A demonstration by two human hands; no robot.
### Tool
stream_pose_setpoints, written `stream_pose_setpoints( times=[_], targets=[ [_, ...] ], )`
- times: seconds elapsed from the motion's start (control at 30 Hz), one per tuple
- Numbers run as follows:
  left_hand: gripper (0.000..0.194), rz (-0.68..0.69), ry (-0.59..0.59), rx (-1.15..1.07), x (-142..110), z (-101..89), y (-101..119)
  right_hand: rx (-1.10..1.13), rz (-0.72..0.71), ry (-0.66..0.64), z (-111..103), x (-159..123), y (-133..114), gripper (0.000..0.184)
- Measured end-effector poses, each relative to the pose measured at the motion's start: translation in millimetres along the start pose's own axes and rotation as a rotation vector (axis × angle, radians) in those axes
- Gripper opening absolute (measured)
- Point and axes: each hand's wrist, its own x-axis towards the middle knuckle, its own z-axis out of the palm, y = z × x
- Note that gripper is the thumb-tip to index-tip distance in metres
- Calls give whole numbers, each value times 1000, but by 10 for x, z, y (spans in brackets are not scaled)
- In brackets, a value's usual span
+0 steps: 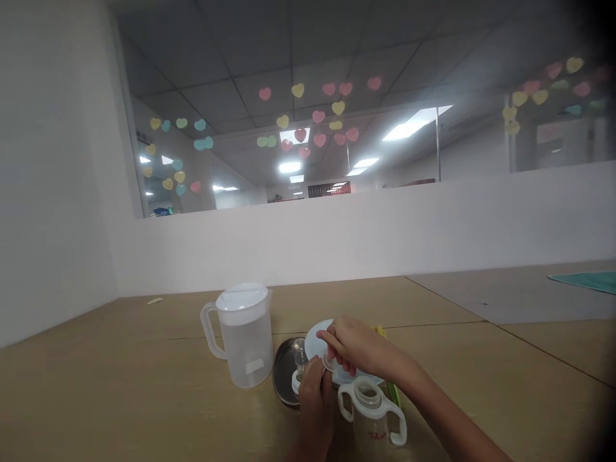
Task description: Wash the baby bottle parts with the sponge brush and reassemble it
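Observation:
Near the table's middle my left hand (316, 399) and my right hand (353, 344) meet, fingers closed around a small, whitish translucent piece (329, 363). Fingers hide most of it, so its kind is unclear. Just right of my left hand stands a clear baby bottle (370, 420), its mouth uncovered, with a white collar and two white handles. To the left of that hand, a clear domed bottle top with a white ring (296, 383) rests in or over a dark metal bowl (280, 389), partly covered by the hand.
A translucent lidded pitcher (248, 346) stands left of the bowl. Behind my right hand lies a pale plate or tray (315, 340), with green and yellow items (393, 393) partly showing beside it. A teal cloth (590, 281) lies far right; a white wall borders the table.

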Motion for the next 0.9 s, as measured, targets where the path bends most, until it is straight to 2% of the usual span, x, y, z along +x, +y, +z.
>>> stream_pose_setpoints(
  times=[0.1,0.17,0.33,0.43,0.57,0.7,0.8,0.9],
  targets=[
    [34,-20,48,19,-13,-4,-22,55,-22,-19,75,100,71,43],
    [35,-37,37,28,-22,-3,-49,55,-36,-55,147,155,102,44],
    [36,-89,-31,37,-6,0,-98,-159,-26,-97,271,241,122,44],
    [33,-131,-29,36,29,2,-128,-212,-70,-74,207,198,98,44],
    [29,-167,-50,30,52,16,-176,-246,-207,-57,71,42,41,46],
    [27,-159,-62,50,24,37,-186,-522,-318,42,73,-22,-16,37],
    [27,-169,-63,34,1,28,-149,-589,-321,-44,137,36,-31,29],
    [32,-157,-35,37,-7,-4,-99,-498,-259,-140,201,120,-1,34]
  ],
)
